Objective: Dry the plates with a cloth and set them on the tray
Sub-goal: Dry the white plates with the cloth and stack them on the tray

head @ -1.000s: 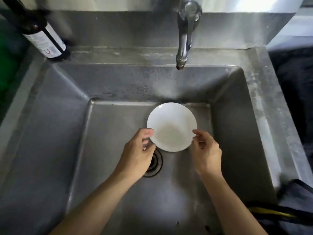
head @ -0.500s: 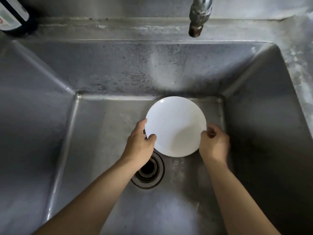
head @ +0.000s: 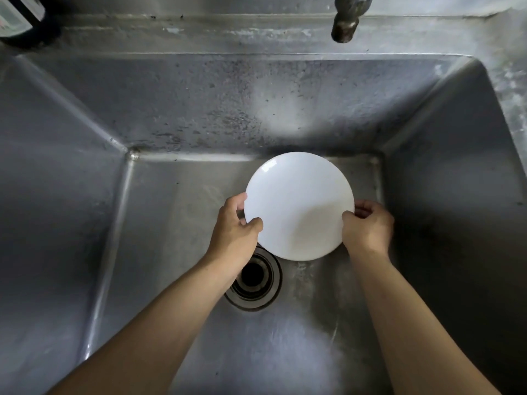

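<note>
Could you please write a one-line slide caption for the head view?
Both hands, left hand and right hand, hold a white plate over the steel sink.

White plate (head: 296, 203) between both hands

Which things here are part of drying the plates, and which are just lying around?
Part of the job:
white plate
left hand gripping its left rim
right hand gripping its right rim

Just there:
sink
drain
tap spout
dark bottle at the back left corner

No cloth or tray in view.
</note>
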`<action>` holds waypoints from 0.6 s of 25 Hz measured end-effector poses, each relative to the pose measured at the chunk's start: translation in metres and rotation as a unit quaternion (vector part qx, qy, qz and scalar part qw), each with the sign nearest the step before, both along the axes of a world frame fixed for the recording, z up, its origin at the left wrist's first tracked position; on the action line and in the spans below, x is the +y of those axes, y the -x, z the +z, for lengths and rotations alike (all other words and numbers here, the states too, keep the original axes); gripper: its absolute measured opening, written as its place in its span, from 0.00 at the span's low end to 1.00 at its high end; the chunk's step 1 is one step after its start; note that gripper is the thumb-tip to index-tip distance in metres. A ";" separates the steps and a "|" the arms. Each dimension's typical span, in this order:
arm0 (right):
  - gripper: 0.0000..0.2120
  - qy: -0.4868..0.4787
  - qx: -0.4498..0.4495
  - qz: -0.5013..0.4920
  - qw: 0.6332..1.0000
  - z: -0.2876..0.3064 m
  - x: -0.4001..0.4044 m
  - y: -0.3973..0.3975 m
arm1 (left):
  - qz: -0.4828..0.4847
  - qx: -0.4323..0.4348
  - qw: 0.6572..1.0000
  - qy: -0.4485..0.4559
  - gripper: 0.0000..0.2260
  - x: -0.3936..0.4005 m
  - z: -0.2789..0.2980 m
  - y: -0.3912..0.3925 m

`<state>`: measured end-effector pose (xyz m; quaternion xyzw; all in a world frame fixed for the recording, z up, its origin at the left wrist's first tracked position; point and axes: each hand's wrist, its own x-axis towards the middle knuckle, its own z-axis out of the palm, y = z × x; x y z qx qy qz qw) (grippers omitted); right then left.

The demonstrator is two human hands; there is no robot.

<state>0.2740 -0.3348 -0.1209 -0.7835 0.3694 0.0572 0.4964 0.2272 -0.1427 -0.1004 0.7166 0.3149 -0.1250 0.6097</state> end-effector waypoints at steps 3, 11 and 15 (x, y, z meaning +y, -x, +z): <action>0.12 -0.025 -0.011 0.002 1.000 0.010 -0.001 0.014 | 0.018 -0.012 1.000 0.002 0.23 0.006 0.008 0.009; 0.09 -0.041 -0.006 0.033 0.999 0.046 0.004 0.068 | 0.078 0.005 0.997 0.008 0.19 0.026 0.046 0.073; 0.10 -0.057 0.023 0.059 0.996 0.075 0.004 0.099 | 0.114 0.037 0.992 0.042 0.20 0.032 0.078 0.106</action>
